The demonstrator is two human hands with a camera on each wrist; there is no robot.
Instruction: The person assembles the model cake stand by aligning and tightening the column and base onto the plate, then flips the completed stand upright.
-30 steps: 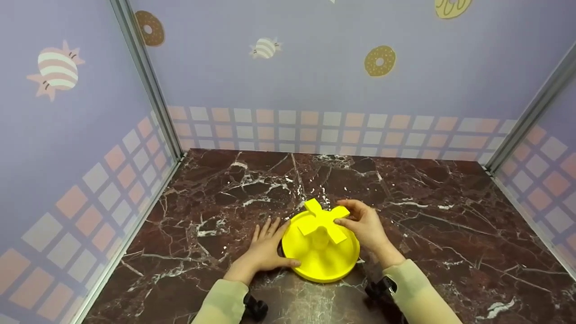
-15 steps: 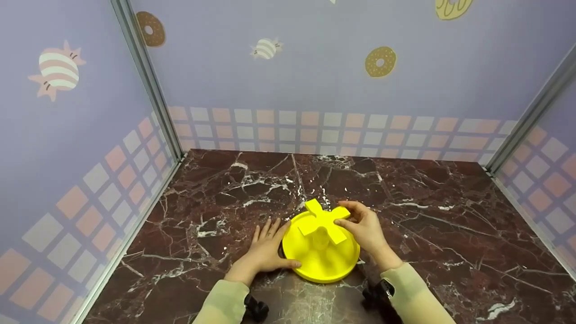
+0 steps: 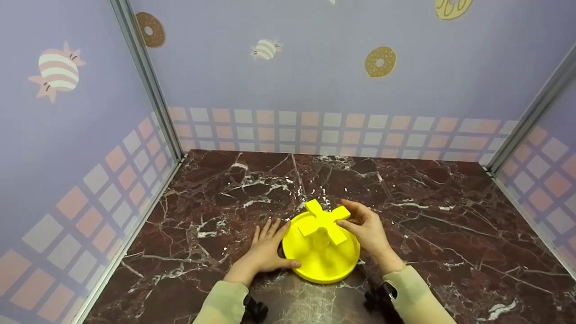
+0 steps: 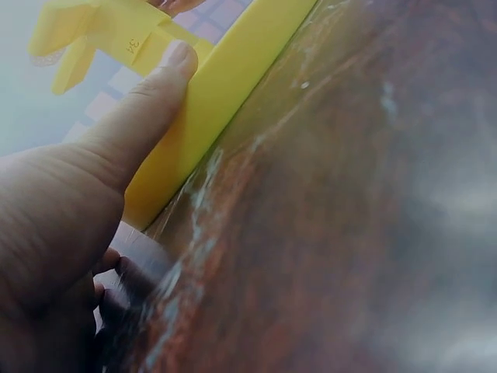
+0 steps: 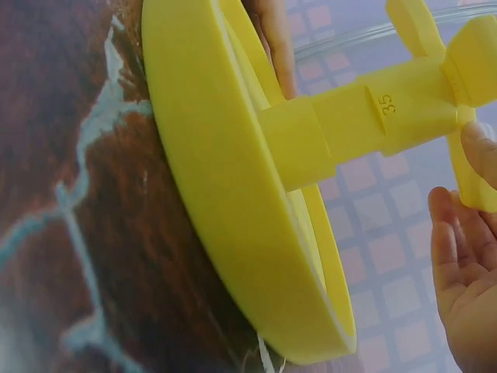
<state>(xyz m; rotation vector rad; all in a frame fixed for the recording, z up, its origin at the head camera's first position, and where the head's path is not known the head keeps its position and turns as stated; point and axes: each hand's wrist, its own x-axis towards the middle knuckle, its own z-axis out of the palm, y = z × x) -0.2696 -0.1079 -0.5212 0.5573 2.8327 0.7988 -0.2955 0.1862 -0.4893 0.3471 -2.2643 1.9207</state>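
A yellow round dish [image 3: 326, 270] with a low rim stands on the marbled tabletop. From its middle rises a stepped yellow post [image 5: 361, 116], marked 35 in the right wrist view, topped by a four-armed cross handle [image 3: 324, 220]. My left hand [image 3: 265, 253] steadies the dish from the left, fingers straight and spread, with the thumb [image 4: 147, 113] lying against the rim. My right hand [image 3: 370, 228] pinches the right arm of the cross between thumb and fingers. The dish partly hides the left fingertips in the right wrist view.
The dark red marbled table [image 3: 216, 180] is bounded by patterned lilac panels [image 3: 315, 81] at the back and both sides. Metal corner posts [image 3: 148, 76] join them. Black wrist straps [image 3: 255, 308] sit below the sleeves.
Almost nothing differs. The right wrist and sleeve have shifted very slightly, while both hands keep their places on the dish and the cross handle.
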